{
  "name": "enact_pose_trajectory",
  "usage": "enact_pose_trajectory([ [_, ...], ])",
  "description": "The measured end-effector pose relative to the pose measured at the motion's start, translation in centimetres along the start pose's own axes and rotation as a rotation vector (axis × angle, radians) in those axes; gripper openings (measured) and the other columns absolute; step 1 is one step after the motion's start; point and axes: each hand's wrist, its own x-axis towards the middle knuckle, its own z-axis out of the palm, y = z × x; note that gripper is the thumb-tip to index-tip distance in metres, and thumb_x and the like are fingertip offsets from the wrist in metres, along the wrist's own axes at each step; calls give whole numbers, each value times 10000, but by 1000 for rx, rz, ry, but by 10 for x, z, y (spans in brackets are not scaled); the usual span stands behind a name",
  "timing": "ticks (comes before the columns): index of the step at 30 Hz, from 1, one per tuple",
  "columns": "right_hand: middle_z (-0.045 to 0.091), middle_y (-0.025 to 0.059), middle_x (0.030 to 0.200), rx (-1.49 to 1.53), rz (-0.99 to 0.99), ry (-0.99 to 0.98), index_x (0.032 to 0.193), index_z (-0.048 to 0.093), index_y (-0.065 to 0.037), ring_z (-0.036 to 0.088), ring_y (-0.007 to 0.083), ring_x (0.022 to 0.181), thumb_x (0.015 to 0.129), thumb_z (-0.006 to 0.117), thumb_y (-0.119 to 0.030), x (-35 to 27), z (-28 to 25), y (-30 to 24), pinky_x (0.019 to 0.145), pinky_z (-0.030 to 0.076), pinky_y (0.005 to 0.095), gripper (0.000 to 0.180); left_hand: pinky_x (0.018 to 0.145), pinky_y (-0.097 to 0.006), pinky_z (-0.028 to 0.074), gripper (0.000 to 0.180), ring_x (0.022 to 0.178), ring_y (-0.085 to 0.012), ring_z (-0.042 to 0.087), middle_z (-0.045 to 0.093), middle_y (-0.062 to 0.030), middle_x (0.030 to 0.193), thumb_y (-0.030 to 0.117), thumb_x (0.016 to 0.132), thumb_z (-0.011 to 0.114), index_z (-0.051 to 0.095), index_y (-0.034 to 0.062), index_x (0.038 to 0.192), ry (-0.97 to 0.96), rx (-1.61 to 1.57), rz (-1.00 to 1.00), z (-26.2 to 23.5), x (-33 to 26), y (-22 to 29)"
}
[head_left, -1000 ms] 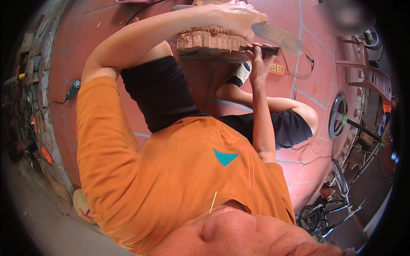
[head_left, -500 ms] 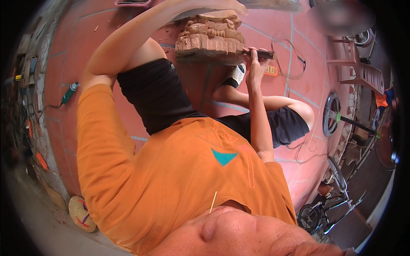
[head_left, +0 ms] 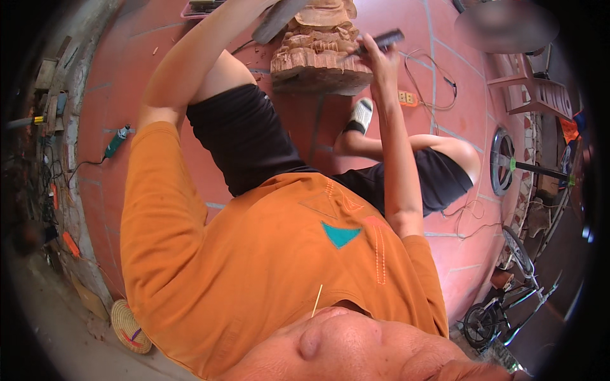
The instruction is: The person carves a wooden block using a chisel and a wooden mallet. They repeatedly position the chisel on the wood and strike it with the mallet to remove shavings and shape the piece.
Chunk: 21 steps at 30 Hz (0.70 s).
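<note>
At top edge, right hand (head_left: 375,54) pinching dark chisel (head_left: 380,43) against carved wood block (head_left: 318,54); left hand's grip apparently out of view.

The scene is viewed from the head, steeply downward over the chest, with the right hand (head_left: 375,54) far ahead.

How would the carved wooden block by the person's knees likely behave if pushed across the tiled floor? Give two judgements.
The carved wooden block looks thick and solid, so probably heavy and stiff. Its broad base on the tiled floor suggests it would slide, not tip.
</note>
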Motion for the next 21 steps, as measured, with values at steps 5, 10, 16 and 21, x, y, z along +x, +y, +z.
enact_pose_trajectory([
  [5, 692, 101, 996, -376, -127, -300, 1181, 581, 16, 720, 170, 791, 913, 741, -204, 74, 4, -31, 638, 573, 277, 382, 750, -351, 493, 480, 846, -258, 606, 629, -161, 945, 279, 806, 754, 580, -9, 1147, 105, -293, -166, -16, -36, 2],
  [10, 662, 68, 1112, -331, -30, -593, 1349, 526, -15, 637, 146, 974, 875, 753, -228, 78, 36, -67, 765, 553, 293, 567, 720, -331, 487, 442, 806, -229, 595, 622, -132, 915, 263, 820, 755, 581, -1, 1130, 272, -582, -333, -28, -61, 5],
  [16, 564, 127, 1308, -576, -311, -782, 1470, 374, -20, 559, 172, 1172, 877, 759, -197, 119, 67, -7, 895, 522, 309, 728, 684, -306, 480, 399, 757, -193, 583, 614, -99, 880, 242, 837, 758, 581, 9, 1109, 470, -798, -440, -32, -73, 21],
  [21, 646, 75, 1142, -478, -142, -894, 1436, 423, -18, 628, 164, 975, 905, 703, -62, 101, 94, -1, 814, 524, 296, 602, 520, -242, 464, 289, 560, -111, 539, 572, -21, 726, 226, 882, 760, 583, 47, 1023, 513, -898, -493, 9, -85, -15],
])
